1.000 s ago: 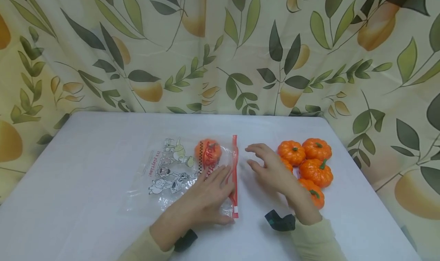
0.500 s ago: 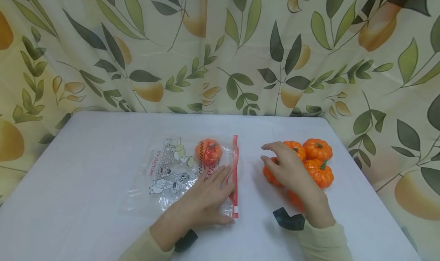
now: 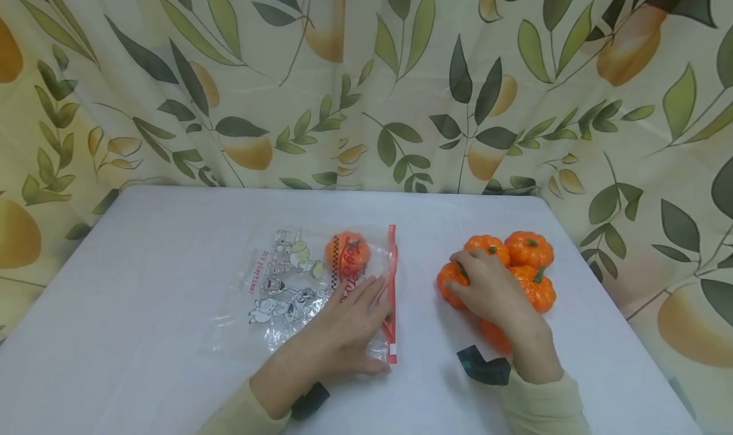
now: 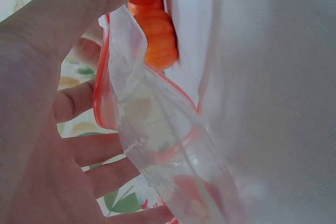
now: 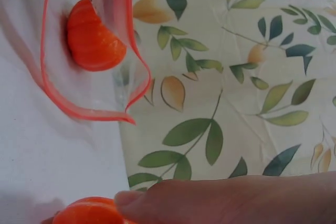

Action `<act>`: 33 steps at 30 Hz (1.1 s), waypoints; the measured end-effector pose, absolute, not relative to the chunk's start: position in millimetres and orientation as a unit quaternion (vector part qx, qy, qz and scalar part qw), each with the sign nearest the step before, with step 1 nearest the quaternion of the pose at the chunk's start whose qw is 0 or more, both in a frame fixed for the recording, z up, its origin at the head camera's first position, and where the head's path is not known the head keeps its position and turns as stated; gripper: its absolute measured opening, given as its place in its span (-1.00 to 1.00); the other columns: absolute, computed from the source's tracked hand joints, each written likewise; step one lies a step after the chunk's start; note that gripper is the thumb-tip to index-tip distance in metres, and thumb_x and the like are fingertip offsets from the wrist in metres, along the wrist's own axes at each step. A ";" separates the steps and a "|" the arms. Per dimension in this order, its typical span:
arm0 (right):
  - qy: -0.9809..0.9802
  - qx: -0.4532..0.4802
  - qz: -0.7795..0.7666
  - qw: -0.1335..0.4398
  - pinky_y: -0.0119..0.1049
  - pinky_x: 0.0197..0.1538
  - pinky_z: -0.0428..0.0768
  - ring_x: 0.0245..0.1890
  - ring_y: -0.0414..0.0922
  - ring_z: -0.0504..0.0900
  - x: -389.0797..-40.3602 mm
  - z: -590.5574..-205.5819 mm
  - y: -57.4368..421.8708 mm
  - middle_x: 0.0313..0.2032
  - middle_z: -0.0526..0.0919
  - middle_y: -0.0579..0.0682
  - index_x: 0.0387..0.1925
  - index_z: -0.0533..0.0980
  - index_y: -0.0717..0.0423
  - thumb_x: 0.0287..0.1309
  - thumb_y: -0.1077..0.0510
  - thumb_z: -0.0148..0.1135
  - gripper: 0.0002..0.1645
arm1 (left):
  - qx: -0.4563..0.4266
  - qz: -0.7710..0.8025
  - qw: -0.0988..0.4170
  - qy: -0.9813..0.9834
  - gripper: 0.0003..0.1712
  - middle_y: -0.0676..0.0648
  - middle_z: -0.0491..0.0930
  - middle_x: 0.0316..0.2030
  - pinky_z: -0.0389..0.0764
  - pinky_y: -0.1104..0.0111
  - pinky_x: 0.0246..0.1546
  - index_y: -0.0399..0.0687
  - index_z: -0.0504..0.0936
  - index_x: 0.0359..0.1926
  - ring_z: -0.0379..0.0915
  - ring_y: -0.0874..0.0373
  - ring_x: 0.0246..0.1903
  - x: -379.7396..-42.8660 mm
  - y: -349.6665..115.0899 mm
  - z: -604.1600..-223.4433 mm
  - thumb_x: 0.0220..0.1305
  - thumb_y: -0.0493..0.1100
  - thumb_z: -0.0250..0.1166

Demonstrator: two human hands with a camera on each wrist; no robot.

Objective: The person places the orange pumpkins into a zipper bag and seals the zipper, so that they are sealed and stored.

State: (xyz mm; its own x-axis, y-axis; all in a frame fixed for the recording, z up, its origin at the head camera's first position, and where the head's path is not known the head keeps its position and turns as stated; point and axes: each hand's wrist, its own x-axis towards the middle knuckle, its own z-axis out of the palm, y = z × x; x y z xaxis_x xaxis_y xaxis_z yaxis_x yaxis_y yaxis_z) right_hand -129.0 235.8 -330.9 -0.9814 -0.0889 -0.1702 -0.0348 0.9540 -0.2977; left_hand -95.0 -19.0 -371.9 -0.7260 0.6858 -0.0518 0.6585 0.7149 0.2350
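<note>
Head view shows our left hand (image 3: 350, 324), fingers spread and relaxed, resting on a clear, printed plastic bag (image 3: 286, 296) with a round orange pumpkin (image 3: 354, 252) inside. Right of the bag, our right hand (image 3: 489, 289) grips a glossy, ribbed orange pumpkin (image 3: 449, 285) between fingers and thumb. We judge this one light, stiff and slightly slippery, best pinched across its ribbed sides; the bag seems limp and thin, best taken by its red rim (image 3: 392, 238).
</note>
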 end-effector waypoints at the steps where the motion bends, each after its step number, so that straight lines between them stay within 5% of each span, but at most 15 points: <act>1: 0.983 -0.030 -0.151 0.099 0.31 0.14 0.52 0.16 0.25 0.42 -128.7 -330.9 235.8 0.21 0.46 0.29 0.26 0.44 0.20 0.23 0.11 0.29 -0.41 | 0.363 0.101 0.069 0.924 0.04 -0.08 -0.04 0.57 0.06 -0.18 0.47 0.06 0.30 0.43 -0.08 -0.06 0.55 -95.1 -19.0 -372.1 0.02 0.42 0.38; 12: 0.976 -0.038 -0.178 0.120 0.32 0.20 0.48 0.22 0.23 0.37 -130.3 -336.3 239.8 0.26 0.42 0.25 0.28 0.41 0.16 0.14 0.24 0.28 -0.37 | 0.364 0.105 0.073 0.923 -0.09 -0.06 0.03 0.55 0.11 -0.17 0.46 0.17 0.36 0.34 -0.05 -0.03 0.54 -94.4 -17.7 -372.4 0.03 0.37 0.41; 21: 0.977 -0.025 -0.196 0.077 0.28 0.17 0.52 0.17 0.19 0.44 -135.0 -339.2 239.9 0.20 0.51 0.22 0.28 0.40 0.15 0.19 0.11 0.27 -0.38 | 0.371 0.097 0.064 0.921 -0.05 -0.07 0.05 0.55 0.09 -0.19 0.46 0.11 0.35 0.36 -0.03 -0.06 0.53 -94.1 -17.5 -374.2 0.03 0.40 0.39; 33: 0.982 -0.010 -0.176 0.067 0.32 0.16 0.51 0.19 0.26 0.39 -141.6 -350.9 230.8 0.24 0.39 0.31 0.34 0.34 0.13 0.25 -0.11 0.27 -0.26 | 0.365 0.101 0.077 0.923 -0.03 -0.07 0.10 0.53 0.08 -0.17 0.47 0.10 0.32 0.39 -0.03 -0.06 0.54 -93.4 -17.6 -375.2 0.04 0.38 0.40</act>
State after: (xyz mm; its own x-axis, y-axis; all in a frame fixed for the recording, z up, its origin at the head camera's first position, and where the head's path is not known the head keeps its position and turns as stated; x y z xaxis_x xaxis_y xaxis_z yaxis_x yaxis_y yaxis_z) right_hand -141.6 230.8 -350.9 -0.9908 -0.0423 -0.1282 0.0050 0.9376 -0.3478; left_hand -93.4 -17.6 -375.2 -0.7224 0.6882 -0.0678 0.6573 0.7138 0.2416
